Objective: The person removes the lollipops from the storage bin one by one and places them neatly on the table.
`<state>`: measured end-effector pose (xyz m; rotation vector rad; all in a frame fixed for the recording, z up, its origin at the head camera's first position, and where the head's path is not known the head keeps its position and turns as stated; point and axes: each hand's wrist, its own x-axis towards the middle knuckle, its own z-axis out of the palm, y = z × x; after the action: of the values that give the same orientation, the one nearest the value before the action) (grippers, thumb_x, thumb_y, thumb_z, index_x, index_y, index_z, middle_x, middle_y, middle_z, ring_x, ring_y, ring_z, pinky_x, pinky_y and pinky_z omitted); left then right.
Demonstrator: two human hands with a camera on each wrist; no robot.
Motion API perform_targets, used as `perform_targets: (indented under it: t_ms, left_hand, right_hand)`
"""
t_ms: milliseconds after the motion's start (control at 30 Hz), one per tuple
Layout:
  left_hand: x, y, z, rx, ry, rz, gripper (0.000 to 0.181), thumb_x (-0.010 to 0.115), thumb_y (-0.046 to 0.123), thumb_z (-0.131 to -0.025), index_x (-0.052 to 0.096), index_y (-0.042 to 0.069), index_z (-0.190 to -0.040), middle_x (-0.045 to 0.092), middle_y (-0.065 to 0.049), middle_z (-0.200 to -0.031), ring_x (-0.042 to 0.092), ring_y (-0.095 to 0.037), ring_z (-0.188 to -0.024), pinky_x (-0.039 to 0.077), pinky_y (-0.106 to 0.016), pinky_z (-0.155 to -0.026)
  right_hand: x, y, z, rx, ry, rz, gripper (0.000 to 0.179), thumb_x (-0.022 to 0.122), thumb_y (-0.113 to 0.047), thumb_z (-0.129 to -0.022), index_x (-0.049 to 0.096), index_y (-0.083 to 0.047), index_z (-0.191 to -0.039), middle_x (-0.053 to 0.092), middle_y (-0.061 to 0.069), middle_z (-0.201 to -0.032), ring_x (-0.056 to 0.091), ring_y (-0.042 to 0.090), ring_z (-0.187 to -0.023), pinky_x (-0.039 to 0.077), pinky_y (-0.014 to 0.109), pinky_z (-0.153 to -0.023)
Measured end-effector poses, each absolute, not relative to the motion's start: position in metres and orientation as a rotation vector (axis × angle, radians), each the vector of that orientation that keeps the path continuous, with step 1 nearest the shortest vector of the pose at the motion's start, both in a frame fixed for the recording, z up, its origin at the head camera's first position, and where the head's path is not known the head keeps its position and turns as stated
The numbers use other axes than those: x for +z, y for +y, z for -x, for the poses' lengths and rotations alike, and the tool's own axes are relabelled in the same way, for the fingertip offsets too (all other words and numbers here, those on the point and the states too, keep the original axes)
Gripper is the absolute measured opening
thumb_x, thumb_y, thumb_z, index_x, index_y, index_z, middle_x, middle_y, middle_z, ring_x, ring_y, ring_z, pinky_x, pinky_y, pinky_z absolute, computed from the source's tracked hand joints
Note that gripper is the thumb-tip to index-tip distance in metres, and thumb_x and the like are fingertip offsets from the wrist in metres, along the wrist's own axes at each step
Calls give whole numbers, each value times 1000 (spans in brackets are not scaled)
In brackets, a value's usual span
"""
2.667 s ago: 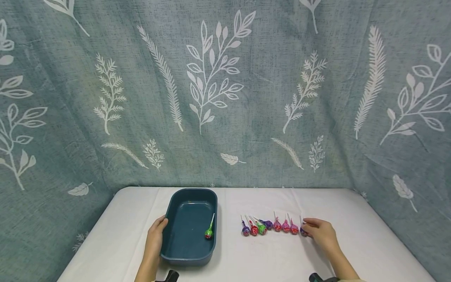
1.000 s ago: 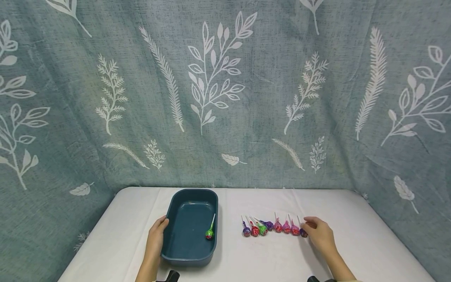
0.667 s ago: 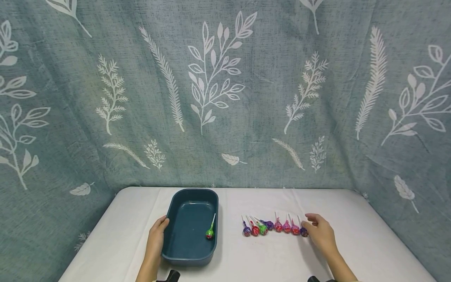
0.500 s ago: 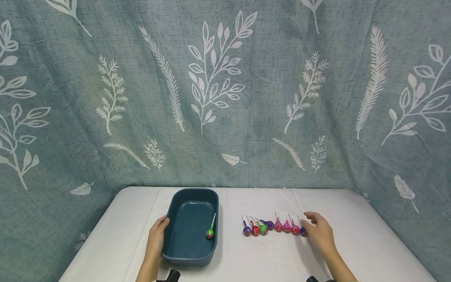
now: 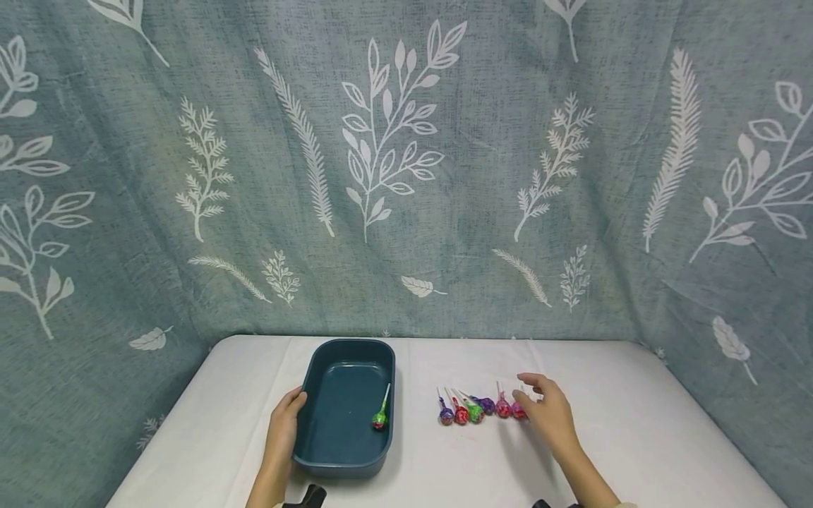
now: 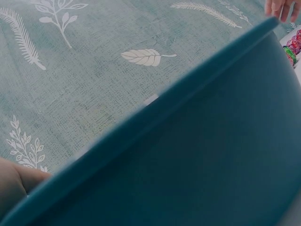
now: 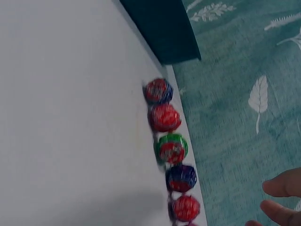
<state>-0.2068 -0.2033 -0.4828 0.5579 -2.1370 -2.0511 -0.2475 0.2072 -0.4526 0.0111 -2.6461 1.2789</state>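
Note:
A dark teal tub point(image 5: 346, 451) stands on the white table point(image 5: 444, 469). My left hand point(image 5: 284, 427) grips its left rim, thumb hooked over the edge; the left wrist view shows the tub wall point(image 6: 188, 165) close up. One green lollipop point(image 5: 379, 420) lies inside the tub. A row of wrapped lollipops point(image 5: 473, 411) lies to the right of the tub, also seen as lollipops point(image 7: 171, 148) in the right wrist view. My right hand point(image 5: 545, 413) hovers over the row's right end with fingers point(image 7: 282, 186) stretched out, covering the last ones. I see nothing pinched in it.
A grey-green curtain with white leaf prints point(image 5: 406, 176) hangs right behind the table and wraps both sides. The table's rounded corners lie at far left and far right. Bare cloth stretches right of my right hand.
My right hand has slid left along the row and now covers the two rightmost lollipops. The left hand and the tub have stayed put.

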Motion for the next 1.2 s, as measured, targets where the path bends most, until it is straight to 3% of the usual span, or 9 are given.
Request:
perform_targets:
  t_ms: [667, 900, 1200]
  left_hand:
    - [-483, -204, 208, -2049, -2155, -588, 54, 38, 30, -103, 36, -8, -142, 31, -29, -148, 23, -46, -137, 15, -60, -109]
    - [-482, -203, 208, -2050, -2169, -604, 54, 38, 30, -103, 35, -7, -143, 29, -28, -149, 20, -46, -139, 14, -61, -110]
    - [-484, -203, 208, -2023, -2147, -567, 52, 39, 28, -103, 38, -8, -141, 33, -29, -147, 26, -46, -136, 17, -60, -109]
  right_hand:
    - [-453, 131, 243, 1567, -2542, -253, 29, 71, -4, -84, 65, -1, -113, 65, 11, -112, 59, 30, -105, 50, 38, -87]
    - [-439, 101, 236, 1891, -2556, -307, 31, 72, -11, -85, 65, -4, -114, 63, 7, -111, 59, 21, -96, 54, 42, -67]
    - [-427, 66, 231, 1947, -2607, -599, 37, 69, -16, -89, 62, 1, -121, 65, 15, -113, 63, 24, -100, 52, 41, -83]
